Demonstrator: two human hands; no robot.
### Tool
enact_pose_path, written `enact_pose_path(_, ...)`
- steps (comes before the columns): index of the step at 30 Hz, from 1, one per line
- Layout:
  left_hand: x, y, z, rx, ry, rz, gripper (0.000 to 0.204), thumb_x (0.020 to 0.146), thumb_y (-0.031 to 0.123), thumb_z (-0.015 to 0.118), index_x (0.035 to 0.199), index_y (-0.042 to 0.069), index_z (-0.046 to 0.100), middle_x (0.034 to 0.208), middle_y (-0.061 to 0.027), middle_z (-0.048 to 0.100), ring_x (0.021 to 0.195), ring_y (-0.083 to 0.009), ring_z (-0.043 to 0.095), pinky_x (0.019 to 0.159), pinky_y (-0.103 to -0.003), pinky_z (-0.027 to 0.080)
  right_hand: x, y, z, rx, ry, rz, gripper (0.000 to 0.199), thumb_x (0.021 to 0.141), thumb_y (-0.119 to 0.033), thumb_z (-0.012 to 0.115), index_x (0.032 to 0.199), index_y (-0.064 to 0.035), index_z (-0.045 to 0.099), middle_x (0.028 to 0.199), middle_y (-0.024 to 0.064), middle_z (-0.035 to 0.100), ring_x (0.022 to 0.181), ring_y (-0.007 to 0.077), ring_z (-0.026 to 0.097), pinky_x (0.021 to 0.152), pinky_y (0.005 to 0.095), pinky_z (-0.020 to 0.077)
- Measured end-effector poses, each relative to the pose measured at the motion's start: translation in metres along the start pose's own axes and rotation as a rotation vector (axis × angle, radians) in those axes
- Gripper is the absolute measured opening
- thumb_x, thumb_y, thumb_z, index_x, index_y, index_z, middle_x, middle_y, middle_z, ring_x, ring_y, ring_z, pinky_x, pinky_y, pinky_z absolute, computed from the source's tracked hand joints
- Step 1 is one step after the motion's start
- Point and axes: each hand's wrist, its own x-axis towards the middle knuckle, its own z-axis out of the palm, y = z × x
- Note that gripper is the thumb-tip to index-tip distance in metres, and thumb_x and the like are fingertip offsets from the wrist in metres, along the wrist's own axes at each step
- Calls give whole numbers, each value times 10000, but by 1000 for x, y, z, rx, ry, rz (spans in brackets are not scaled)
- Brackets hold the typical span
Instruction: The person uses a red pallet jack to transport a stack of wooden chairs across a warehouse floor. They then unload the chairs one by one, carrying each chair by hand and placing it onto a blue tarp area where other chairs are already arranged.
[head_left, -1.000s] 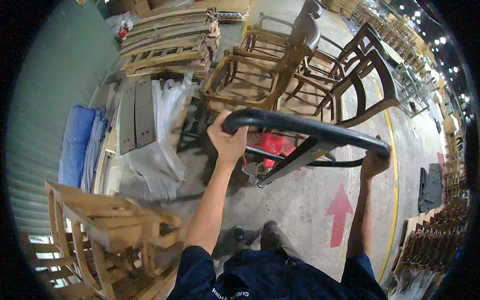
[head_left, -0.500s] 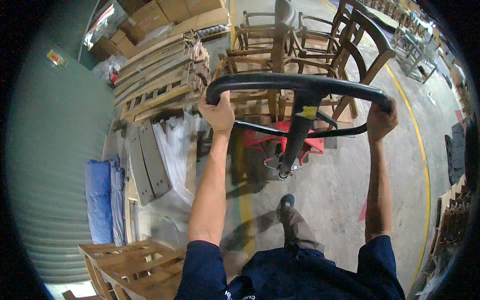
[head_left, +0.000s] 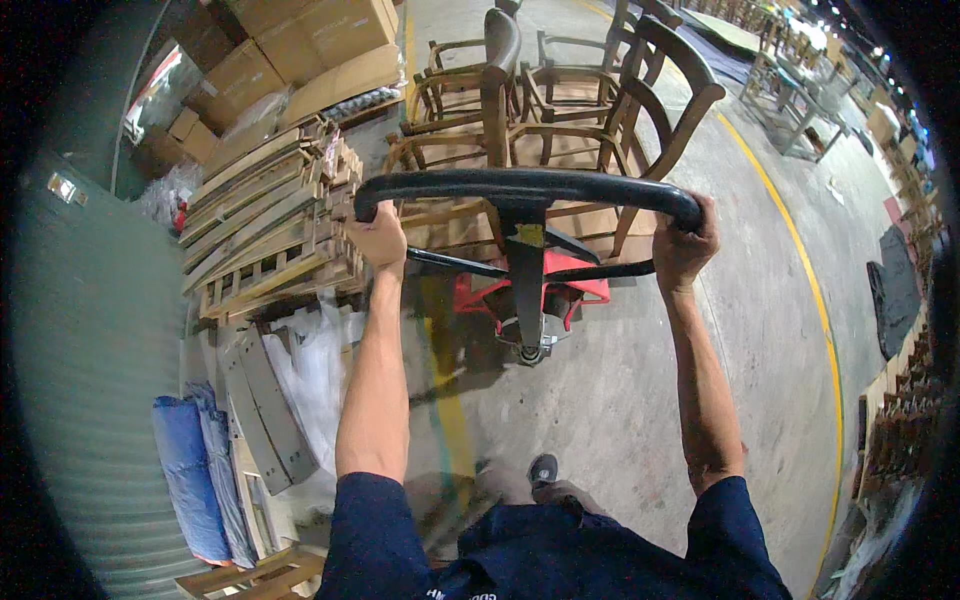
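Note:
Both arms reach forward to the black handle [head_left: 455, 184] of a red pallet jack [head_left: 590, 289]. My left hand [head_left: 380, 240] is closed around the handle's left end, and my right hand [head_left: 688, 250] grips the right end. A black shaft drops from the handle's middle to the jack's base. Beyond the handle, several brown wooden chairs [head_left: 668, 100] stand on a flat brown board above the jack. The jack's forks are hidden beneath this load.
Stacked wooden pallets [head_left: 260, 215] and cardboard boxes [head_left: 310, 40] line the left side, by a green corrugated wall [head_left: 110, 350]. Rolled blue material [head_left: 190, 475] and grey panels [head_left: 265, 410] lie nearer. A yellow floor line [head_left: 815, 285] curves along the right, beside dark cloth [head_left: 895, 300].
The handle, jack and chairs now appear further left in view. Pallets and panels on the left have shifted lower and nearer. Both hands keep their hold, and the feet have changed position.

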Motion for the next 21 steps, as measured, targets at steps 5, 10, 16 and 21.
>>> enact_pose_path(5,17,4,47,93,15,116,129,830,68,639,895,-36,677,804,-24,660,714,-109,594,677,-258,480,38,55,34,-44,42,-33,174,772,-123,730,877,-59,605,704,32,599,622,123,571,587,265,461)
enact_pose_path(10,26,-5,108,11,24,264,153,821,54,652,924,-57,672,846,-55,685,785,-136,648,743,-276,506,84,123,62,-170,66,-153,175,809,-177,715,850,-50,603,690,37,591,624,128,553,604,273,453)
enact_pose_path(16,46,-45,161,207,-9,141,201,767,80,688,927,-39,667,832,-110,697,757,-157,660,724,-289,517,110,207,80,-152,31,-143,238,818,-237,711,862,-30,602,709,30,581,645,135,535,612,276,437)
enact_pose_path(21,55,-88,207,103,-62,321,129,738,92,686,823,22,617,636,-97,634,586,-193,653,572,-326,514,139,267,119,-120,11,-103,120,821,-151,645,834,-35,619,753,32,623,701,140,579,670,275,468)
